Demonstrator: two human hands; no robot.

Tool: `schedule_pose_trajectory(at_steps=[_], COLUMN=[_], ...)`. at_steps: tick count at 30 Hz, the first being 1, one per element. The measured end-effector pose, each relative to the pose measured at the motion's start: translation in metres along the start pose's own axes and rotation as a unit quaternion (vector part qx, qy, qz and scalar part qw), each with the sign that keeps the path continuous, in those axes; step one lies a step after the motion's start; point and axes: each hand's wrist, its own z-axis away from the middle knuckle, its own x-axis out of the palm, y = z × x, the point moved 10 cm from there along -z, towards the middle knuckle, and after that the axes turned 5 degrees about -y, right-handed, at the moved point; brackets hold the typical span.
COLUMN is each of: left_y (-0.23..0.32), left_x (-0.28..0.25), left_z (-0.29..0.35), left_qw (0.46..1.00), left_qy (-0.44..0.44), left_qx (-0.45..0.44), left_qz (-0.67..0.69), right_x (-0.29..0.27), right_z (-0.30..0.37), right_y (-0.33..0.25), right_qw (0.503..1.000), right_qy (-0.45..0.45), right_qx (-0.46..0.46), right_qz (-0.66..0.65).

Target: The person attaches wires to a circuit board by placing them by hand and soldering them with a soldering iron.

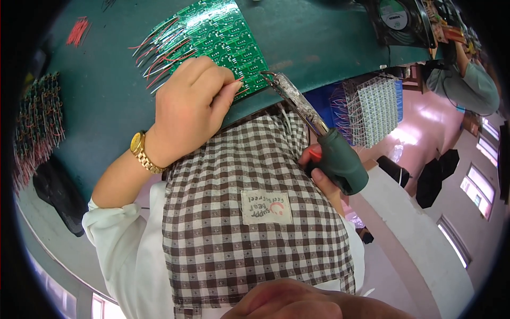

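My left hand (191,103), with a gold watch (142,151) on its wrist, is closed in a pinch on a thin red wire (240,80) at the near edge of a green circuit board panel (236,40). My right hand (322,178) wraps round the dark green handle of a soldering gun (340,159) with a red trigger. Its tip lies close to the board's right edge; I cannot tell whether it touches. Several red, black and white wires (159,53) run out from the board's left side, partly hidden behind my left hand.
A small bundle of red wires (78,31) lies on the green table (106,69) at the far left. Wired boards (40,117) are stacked at the left edge. A black fan (398,21) stands at the far right. Beyond the table edge, more wired boards (372,109) sit near another person (467,85).
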Motion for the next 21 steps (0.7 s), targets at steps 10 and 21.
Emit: schedule_pose_trajectory(at_steps=[10, 21], left_y=[-0.008, -0.009], left_x=[0.008, 0.008], left_z=[-0.003, -0.002], left_qw=[0.997, 0.998], left_qy=[-0.064, -0.052], left_qx=[-0.031, -0.027], left_qz=[-0.032, -0.035], right_x=[0.005, 0.005], right_z=[-0.011, -0.006], right_y=[-0.007, 0.014], right_qw=[0.998, 0.999], right_qy=[-0.018, -0.044], right_qx=[-0.065, 0.009], right_qz=[0.019, 0.008])
